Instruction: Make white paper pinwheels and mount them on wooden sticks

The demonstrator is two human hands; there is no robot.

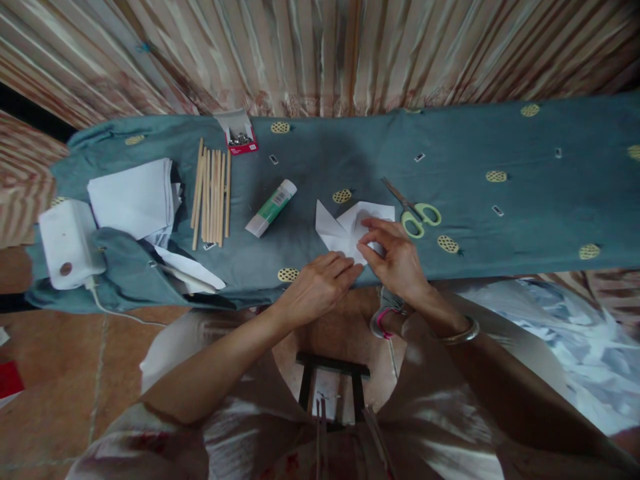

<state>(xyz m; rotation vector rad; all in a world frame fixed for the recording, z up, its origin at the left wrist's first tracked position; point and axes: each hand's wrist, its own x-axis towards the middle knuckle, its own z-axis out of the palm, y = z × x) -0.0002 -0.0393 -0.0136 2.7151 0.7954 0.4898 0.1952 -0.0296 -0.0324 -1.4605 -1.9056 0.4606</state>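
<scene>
A cut white sheet of paper [352,227] with pointed, partly bent flaps lies near the front edge of the cloth-covered table. My left hand [320,287] is closed at the paper's lower edge, with its fingers together and their tips on it. My right hand [395,260] bends over the paper's right side, thumb and fingers curled around a part of it; the exact grip is partly hidden. Just beyond my right hand, scissors [411,210] with light green handles rest with their blades pointing up and left. A glue stick [271,208] lies left of the paper.
Several thin wooden sticks [213,193] lie at the left, below a small red box [241,139] of metal pins. Farther left are a stack of white paper [131,197], a paper scrap [193,270] and a white power adapter [70,243] with a cord. Striped curtains [320,53] hang behind.
</scene>
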